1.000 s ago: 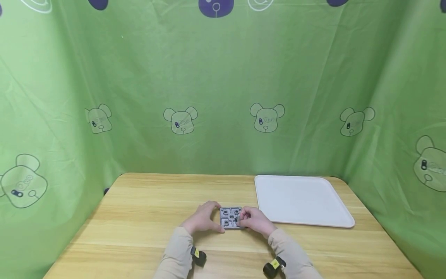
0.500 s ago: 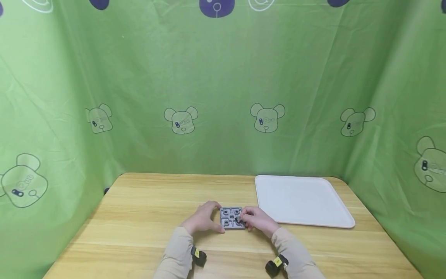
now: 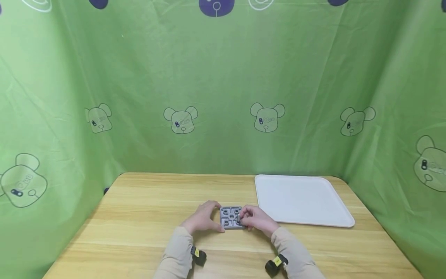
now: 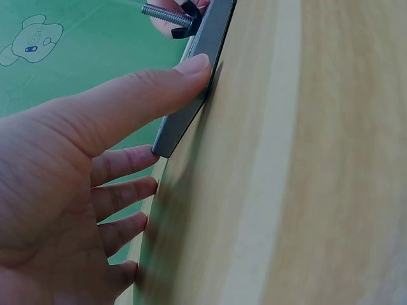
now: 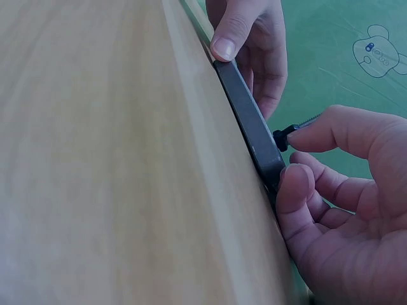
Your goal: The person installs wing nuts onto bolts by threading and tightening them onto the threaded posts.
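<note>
A grey square plate with recessed slots and a round centre hole lies on the table between both hands. My left hand holds its left side, thumb on the near edge and fingers at the far corner. Over the plate's right side, my right hand pinches a bolt with a black winged head. The bolt's threaded shaft points up, away from the plate, while the black head sits close at its upper face. In the right wrist view, curled fingers hide part of the bolt.
A white tray stands at the back right of the wooden table, just beyond the right hand. Green curtains hang behind and at both sides. Wrist cameras are strapped to both sleeves.
My right hand moves slightly right, then its fingers close in over the plate's right side again, with the bolt shifting between them. My left hand and the plate stay put.
</note>
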`<action>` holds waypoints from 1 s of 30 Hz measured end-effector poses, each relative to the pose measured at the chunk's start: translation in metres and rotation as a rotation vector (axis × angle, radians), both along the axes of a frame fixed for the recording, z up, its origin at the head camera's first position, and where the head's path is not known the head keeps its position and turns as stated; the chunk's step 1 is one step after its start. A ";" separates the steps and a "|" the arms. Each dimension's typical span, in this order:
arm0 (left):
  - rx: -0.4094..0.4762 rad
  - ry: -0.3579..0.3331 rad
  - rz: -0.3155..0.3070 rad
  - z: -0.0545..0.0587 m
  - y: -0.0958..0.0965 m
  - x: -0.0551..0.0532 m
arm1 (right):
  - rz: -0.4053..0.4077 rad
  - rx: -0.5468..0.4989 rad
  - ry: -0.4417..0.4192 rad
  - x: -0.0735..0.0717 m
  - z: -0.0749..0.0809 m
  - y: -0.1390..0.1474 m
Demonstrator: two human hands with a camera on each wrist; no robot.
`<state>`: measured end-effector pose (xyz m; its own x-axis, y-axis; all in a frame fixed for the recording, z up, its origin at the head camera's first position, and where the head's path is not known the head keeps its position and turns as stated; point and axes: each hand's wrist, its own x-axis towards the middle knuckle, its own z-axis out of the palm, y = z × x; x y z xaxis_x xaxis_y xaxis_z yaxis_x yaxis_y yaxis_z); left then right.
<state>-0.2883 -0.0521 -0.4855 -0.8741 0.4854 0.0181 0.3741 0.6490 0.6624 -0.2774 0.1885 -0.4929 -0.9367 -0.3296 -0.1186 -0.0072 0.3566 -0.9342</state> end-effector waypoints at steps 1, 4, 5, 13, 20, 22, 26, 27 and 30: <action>0.000 0.000 0.000 0.000 0.000 0.000 | 0.004 -0.006 -0.002 0.000 0.000 0.000; -0.004 0.002 -0.002 0.000 0.000 0.000 | 0.012 -0.021 -0.013 -0.001 0.000 0.001; -0.005 0.002 -0.002 0.000 0.000 -0.001 | 0.014 -0.023 -0.014 -0.001 0.000 0.001; 0.001 -0.005 -0.001 0.000 -0.001 -0.001 | 0.012 -0.001 0.011 0.001 0.001 -0.001; 0.002 -0.003 -0.001 0.001 -0.001 0.000 | -0.020 0.002 0.002 0.003 0.003 -0.004; 0.003 -0.002 -0.002 0.001 -0.001 0.000 | -0.024 0.005 0.001 0.003 0.004 -0.004; 0.002 0.001 -0.005 0.002 -0.001 0.000 | -0.021 0.013 0.008 0.003 0.005 -0.004; 0.000 0.000 -0.007 0.003 -0.001 0.001 | -0.019 0.016 0.010 0.003 0.005 -0.004; 0.003 -0.004 -0.009 0.004 -0.001 0.001 | -0.009 0.023 0.022 0.003 0.004 -0.003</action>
